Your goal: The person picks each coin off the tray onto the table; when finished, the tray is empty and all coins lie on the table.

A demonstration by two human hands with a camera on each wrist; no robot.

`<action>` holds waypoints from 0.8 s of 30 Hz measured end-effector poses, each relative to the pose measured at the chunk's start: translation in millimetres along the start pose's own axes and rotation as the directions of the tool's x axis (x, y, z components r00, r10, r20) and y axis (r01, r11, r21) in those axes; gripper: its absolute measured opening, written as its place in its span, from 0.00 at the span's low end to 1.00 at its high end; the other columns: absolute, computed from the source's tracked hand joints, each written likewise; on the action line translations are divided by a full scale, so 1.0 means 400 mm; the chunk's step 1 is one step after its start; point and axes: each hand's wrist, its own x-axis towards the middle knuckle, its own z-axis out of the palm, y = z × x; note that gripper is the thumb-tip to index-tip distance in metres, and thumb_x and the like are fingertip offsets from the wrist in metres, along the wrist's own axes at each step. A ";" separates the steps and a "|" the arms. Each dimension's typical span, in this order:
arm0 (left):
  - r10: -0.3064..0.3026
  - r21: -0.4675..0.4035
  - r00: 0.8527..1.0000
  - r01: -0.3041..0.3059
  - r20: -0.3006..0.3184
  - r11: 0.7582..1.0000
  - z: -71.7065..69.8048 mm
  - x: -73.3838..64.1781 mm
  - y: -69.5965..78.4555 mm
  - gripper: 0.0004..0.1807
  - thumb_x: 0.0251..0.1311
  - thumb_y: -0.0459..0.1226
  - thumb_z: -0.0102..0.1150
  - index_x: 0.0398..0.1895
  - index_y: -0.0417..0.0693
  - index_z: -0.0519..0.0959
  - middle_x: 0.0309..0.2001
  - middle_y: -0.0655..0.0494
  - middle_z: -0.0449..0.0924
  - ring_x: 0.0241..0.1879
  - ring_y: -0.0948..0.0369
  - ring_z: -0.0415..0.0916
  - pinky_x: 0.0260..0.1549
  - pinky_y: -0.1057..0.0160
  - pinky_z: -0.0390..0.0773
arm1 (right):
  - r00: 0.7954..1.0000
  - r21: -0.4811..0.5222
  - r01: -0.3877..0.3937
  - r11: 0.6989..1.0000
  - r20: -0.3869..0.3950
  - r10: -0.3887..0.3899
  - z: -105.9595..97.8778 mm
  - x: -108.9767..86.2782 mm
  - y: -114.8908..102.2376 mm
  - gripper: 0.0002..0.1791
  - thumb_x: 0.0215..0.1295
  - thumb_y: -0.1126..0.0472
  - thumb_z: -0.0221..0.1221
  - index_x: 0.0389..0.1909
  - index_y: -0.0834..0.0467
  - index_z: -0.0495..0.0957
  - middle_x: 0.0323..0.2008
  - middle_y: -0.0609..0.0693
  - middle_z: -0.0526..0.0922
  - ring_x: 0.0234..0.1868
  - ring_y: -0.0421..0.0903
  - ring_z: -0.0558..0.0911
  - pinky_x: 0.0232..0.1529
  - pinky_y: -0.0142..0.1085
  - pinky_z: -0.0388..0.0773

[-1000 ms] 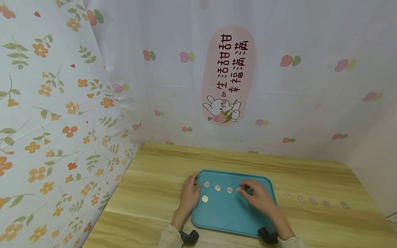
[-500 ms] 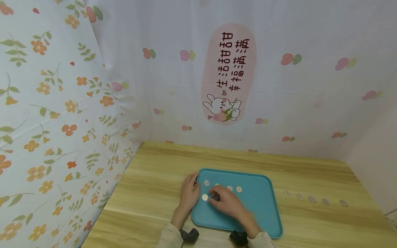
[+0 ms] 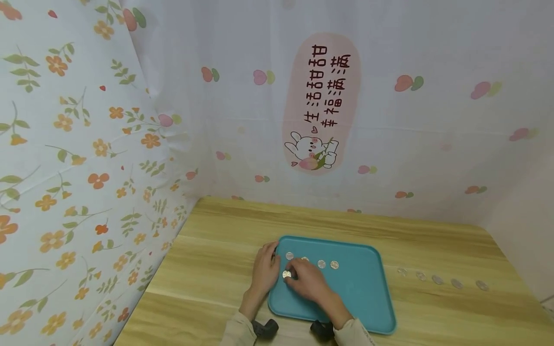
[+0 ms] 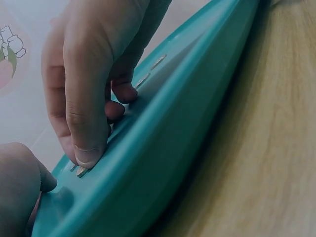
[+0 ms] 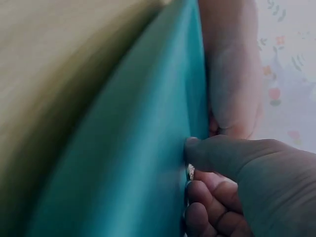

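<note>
My left hand (image 3: 265, 269) holds the left edge of a blue tray (image 3: 346, 298), its thumb over the rim in the left wrist view. Over the tray's left part, my right hand (image 3: 308, 281) pinches a shiny coin (image 3: 286, 274) between thumb and fingers, low at the tray's surface. The same coin (image 5: 191, 172) shows between the fingertips in the right wrist view. Behind it runs a row of coins: one at the left end (image 3: 289, 256), one partly hidden by the right hand, then a silvery coin (image 3: 321, 264) and a brighter coin (image 3: 334, 265).
Right of the tray, several coins (image 3: 437, 279) lie in a spaced line on the wooden table (image 3: 233, 230). A printed curtain (image 3: 242, 120) hangs behind the table, and a flowered cloth (image 3: 82, 192) borders its left side. Dark wrist devices (image 3: 265, 328) sit near the tray's front edge.
My right hand has left the coin at the right end of the row, moved left and toward me, and closed its fingertips on the front-left coin. My left hand stays put.
</note>
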 end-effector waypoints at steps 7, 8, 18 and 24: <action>0.008 -0.010 1.000 -0.008 -0.003 1.000 0.003 0.000 0.003 0.21 0.66 0.30 0.53 0.62 0.36 0.76 0.57 0.46 0.78 0.49 0.55 0.75 0.48 0.52 0.76 | 1.000 0.019 0.027 0.999 -0.006 -0.027 0.001 -0.002 0.008 0.09 0.58 0.60 0.68 0.37 0.55 0.78 0.28 0.42 0.73 0.30 0.36 0.69 0.32 0.32 0.69; 0.015 -0.006 1.000 -0.015 -0.006 1.000 0.003 0.001 0.002 0.21 0.66 0.30 0.53 0.62 0.36 0.76 0.57 0.46 0.78 0.49 0.54 0.75 0.48 0.52 0.76 | 0.999 0.005 0.048 0.999 -0.015 -0.048 0.001 -0.004 0.008 0.09 0.59 0.60 0.68 0.37 0.54 0.77 0.29 0.42 0.73 0.31 0.36 0.69 0.32 0.32 0.69; 0.003 0.006 1.000 -0.003 -0.010 1.000 0.004 0.000 -0.001 0.21 0.66 0.31 0.53 0.62 0.37 0.76 0.57 0.46 0.78 0.49 0.54 0.75 0.49 0.51 0.76 | 0.981 -0.117 0.193 0.974 0.025 -0.191 -0.006 -0.016 0.000 0.08 0.64 0.60 0.63 0.43 0.53 0.80 0.39 0.44 0.80 0.37 0.38 0.76 0.39 0.35 0.77; 0.003 -0.004 1.000 -0.003 -0.002 1.000 0.000 0.000 0.002 0.21 0.66 0.30 0.53 0.63 0.36 0.75 0.58 0.45 0.78 0.50 0.53 0.75 0.49 0.50 0.77 | 0.985 -0.086 0.154 0.984 0.096 -0.145 -0.015 -0.006 -0.004 0.08 0.63 0.59 0.65 0.41 0.55 0.82 0.35 0.43 0.79 0.33 0.35 0.74 0.36 0.33 0.76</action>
